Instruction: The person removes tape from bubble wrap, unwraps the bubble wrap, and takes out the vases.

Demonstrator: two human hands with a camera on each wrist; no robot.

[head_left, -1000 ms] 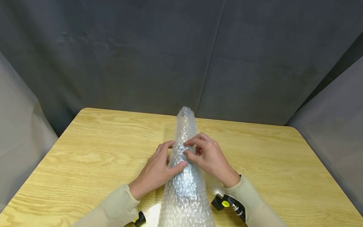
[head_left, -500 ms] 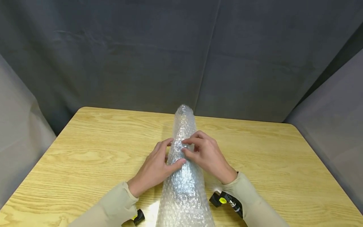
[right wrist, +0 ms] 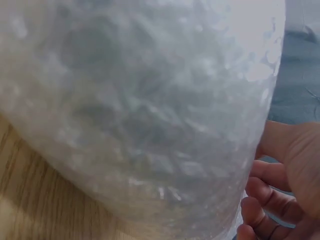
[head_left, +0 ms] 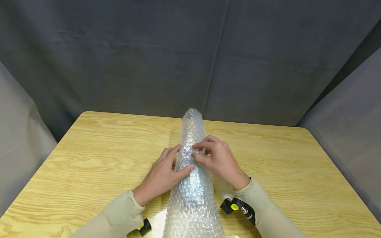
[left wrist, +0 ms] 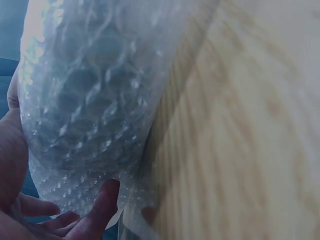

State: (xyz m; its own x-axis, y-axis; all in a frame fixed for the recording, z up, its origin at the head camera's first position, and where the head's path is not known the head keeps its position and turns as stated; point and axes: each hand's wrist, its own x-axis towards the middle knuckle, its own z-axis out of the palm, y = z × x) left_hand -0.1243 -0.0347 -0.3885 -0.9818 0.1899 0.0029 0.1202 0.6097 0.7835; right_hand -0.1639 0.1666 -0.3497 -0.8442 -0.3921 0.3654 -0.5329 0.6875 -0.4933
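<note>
A long bundle in clear bubble wrap (head_left: 194, 198) lies lengthwise over the middle of the table, narrow at its far end and wide near me. What it encloses is hidden beneath the bubbles. My left hand (head_left: 162, 175) holds the bundle from the left, thumb on top and fingers along its side. The left wrist view shows those fingers (left wrist: 102, 205) against the wrap (left wrist: 95, 100). From the right, my right hand (head_left: 218, 160) pinches at the wrap's top surface with thumb and index fingertip slightly apart. Its other fingers (right wrist: 272, 195) curl beside the bundle in the right wrist view.
The wood-grain table (head_left: 98, 158) extends to both sides of the bundle. Behind its far edge hangs a dark grey curtain (head_left: 143, 66), with paler cloth (head_left: 348, 109) at the sides. Black wrist-camera mounts (head_left: 238, 208) sit under the sleeves, close to the tabletop.
The whole head view shifts slightly, with hands and bundle a little higher and further left in it. Both hands keep nearly the same places on the bundle.
</note>
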